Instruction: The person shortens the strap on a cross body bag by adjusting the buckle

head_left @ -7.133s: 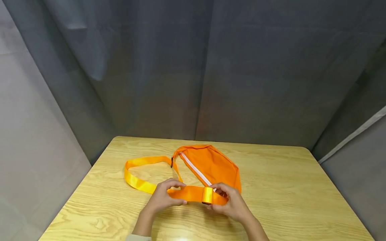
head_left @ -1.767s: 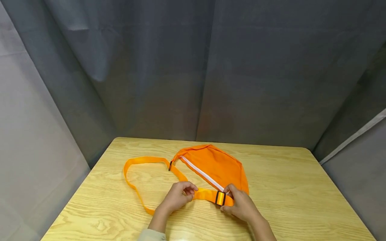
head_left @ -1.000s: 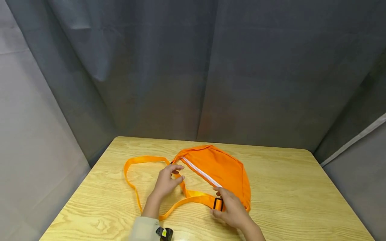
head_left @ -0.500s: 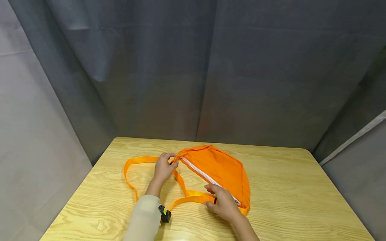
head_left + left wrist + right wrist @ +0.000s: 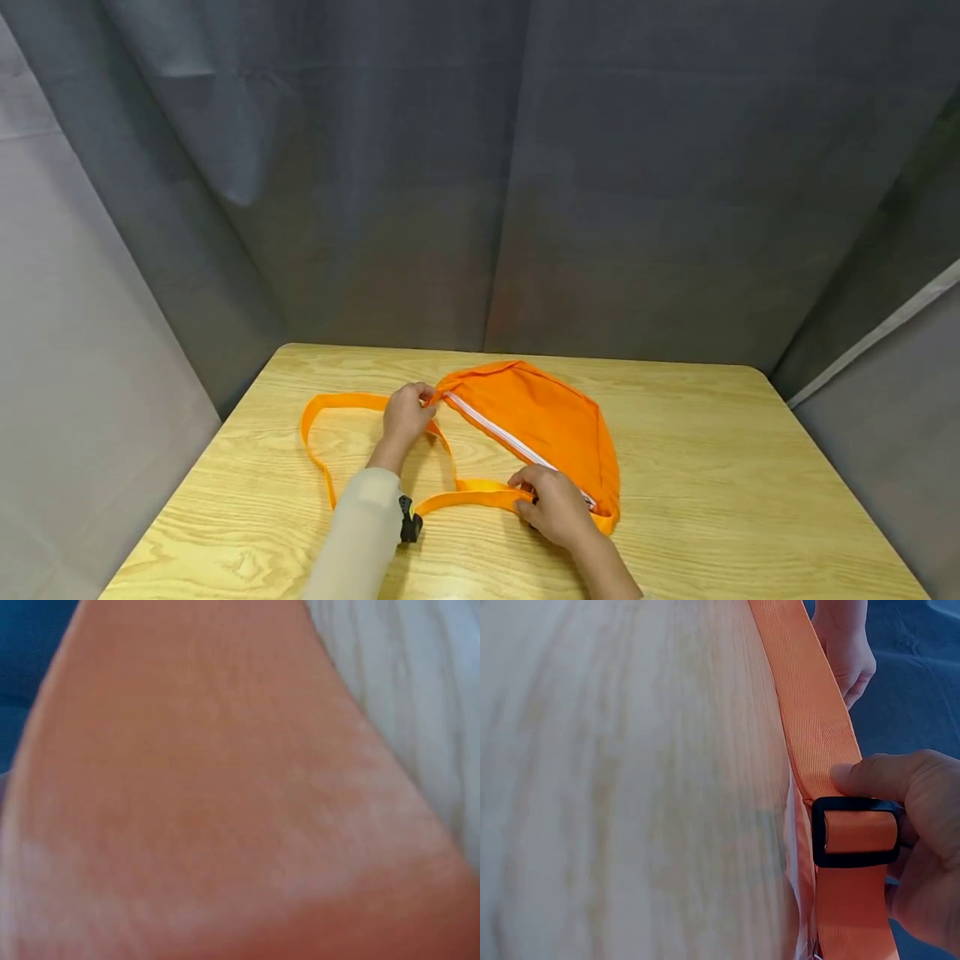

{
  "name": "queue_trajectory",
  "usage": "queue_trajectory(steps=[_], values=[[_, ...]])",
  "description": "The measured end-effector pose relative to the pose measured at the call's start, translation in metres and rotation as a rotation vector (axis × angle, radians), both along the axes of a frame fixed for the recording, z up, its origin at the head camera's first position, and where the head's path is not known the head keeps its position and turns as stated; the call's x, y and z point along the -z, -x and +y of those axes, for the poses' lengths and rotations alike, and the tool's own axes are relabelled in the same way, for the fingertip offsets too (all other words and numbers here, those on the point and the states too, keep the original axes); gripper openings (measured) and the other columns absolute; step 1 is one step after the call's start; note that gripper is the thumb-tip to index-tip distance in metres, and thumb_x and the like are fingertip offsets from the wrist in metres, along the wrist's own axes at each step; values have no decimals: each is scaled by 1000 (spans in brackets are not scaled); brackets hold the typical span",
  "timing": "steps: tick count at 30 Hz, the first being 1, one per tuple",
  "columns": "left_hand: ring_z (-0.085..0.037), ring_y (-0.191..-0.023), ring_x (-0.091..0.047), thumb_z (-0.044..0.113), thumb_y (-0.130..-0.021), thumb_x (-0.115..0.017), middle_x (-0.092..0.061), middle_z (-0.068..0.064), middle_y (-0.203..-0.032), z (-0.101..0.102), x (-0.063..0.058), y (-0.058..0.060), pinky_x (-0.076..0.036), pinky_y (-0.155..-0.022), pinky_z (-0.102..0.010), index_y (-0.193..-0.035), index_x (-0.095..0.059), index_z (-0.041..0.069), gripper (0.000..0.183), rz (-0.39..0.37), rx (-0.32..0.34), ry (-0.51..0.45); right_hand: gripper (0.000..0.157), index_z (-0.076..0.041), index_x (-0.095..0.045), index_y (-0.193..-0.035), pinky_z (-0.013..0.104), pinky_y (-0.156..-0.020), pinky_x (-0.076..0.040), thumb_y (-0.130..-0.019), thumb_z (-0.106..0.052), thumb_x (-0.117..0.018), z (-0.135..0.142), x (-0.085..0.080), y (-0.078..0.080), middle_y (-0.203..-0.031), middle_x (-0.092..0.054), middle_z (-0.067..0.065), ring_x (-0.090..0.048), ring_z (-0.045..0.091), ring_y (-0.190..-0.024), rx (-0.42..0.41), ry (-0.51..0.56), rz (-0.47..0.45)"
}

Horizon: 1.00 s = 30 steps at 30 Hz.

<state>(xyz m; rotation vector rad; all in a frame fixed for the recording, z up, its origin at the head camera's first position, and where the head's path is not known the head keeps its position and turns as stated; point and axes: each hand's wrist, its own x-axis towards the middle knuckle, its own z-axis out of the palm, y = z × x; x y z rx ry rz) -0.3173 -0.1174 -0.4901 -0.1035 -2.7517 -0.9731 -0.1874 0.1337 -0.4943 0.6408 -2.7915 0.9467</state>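
An orange waist bag (image 5: 540,408) with a white zipper (image 5: 495,429) lies flat on the table, its strap (image 5: 480,498) looped out to the left. My left hand (image 5: 407,414) pinches the strap where it meets the bag's left corner, covering the small black fitting there. By the bag's lower right end, my right hand (image 5: 555,504) grips the strap at its black slider buckle (image 5: 819,832). In the right wrist view the thumb lies on the webbing just above that buckle. Blurred orange strap (image 5: 202,765) fills most of the left wrist view.
The wooden table (image 5: 712,467) extends around the bag on both sides. A grey curtain (image 5: 637,208) hangs behind its far edge, with paler cloth (image 5: 82,333) at the left. A black wrist camera (image 5: 410,521) sits on the left sleeve.
My left hand has let go of the strap near the slider, moved up and left, and taken hold at the bag's left corner. My right hand has stayed by the slider, shifting slightly left.
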Motion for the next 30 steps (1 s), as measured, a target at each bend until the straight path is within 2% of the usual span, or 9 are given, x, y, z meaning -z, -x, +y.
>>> queue_trajectory(steps=[5,10,19,24,27,30], values=[[-21,-80,-61,11,-79,-72,-66,-3,-92,-3,-2,1,-49,-65,-36,-97,-71,9,18,-43,-13,25,20,-15,-68,-92,26,-58,-43,-75,-8,-76,1,0,0,-79,-56,-10,-49,6,-67,0,7,-11],[-18,-75,-59,16,-80,-73,-65,0,-89,-8,3,4,-48,-62,-34,-96,-71,11,18,-79,-32,25,20,-15,-68,-91,26,-60,-44,-75,-6,-76,1,2,1,-82,-58,-9,-51,7,-69,-15,39,0],[-16,-71,-58,13,-80,-72,-64,0,-84,-9,3,4,-47,-59,-32,-95,-71,10,16,-87,-20,-8,17,-14,-68,-87,25,-60,-46,-77,-2,-73,5,3,0,-85,-60,-7,-53,7,-71,-29,129,-49],[-16,-73,-58,13,-81,-72,-64,1,-86,-10,1,5,-47,-61,-32,-95,-71,12,14,-106,-20,4,16,-12,-65,-83,24,-59,-46,-77,1,-73,26,0,1,-80,-59,-7,-52,6,-69,-3,180,-113],[-16,-72,-58,13,-82,-71,-64,1,-84,-13,1,4,-48,-62,-33,-95,-71,13,13,-100,-21,46,16,-9,-64,-81,23,-58,-47,-76,3,-72,45,-1,1,-77,-58,-6,-52,7,-67,15,211,-148],[-17,-72,-58,14,-82,-70,-64,2,-83,-17,2,3,-44,-71,-38,-94,-71,14,12,-91,-36,116,16,-8,-63,-80,23,-56,-47,-76,4,-72,62,-1,0,-76,-58,-4,-52,7,-66,23,223,-157]])
